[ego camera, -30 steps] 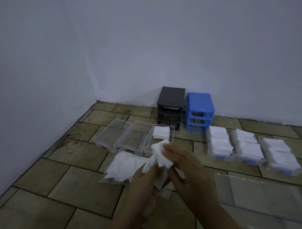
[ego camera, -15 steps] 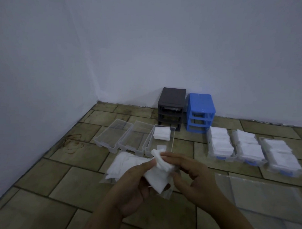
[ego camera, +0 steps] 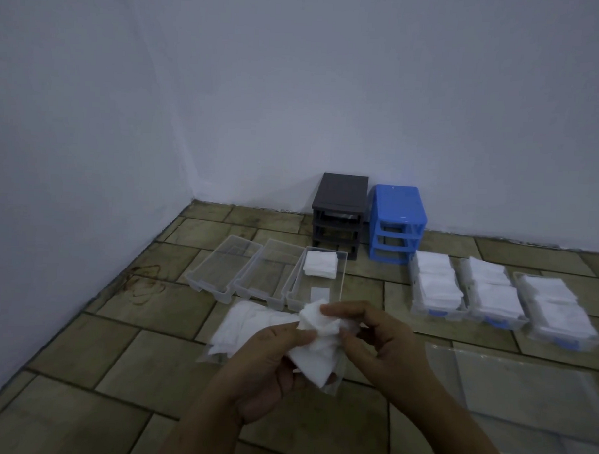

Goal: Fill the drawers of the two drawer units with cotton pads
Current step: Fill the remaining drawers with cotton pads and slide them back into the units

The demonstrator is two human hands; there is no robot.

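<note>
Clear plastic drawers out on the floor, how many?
6. Three in a row before the dark grey drawer unit: left, middle, right holding some white cotton pads. Three full ones by the blue drawer unit.

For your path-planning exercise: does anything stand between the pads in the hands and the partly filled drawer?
Nothing visible does. Both hands, left and right, hold the pads just in front of the partly filled drawer; its open top faces up, with only bare floor between.

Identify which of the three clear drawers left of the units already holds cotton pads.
The rightmost clear plastic drawer, nearest the dark grey unit, with a white pad stack at its far end.
</note>
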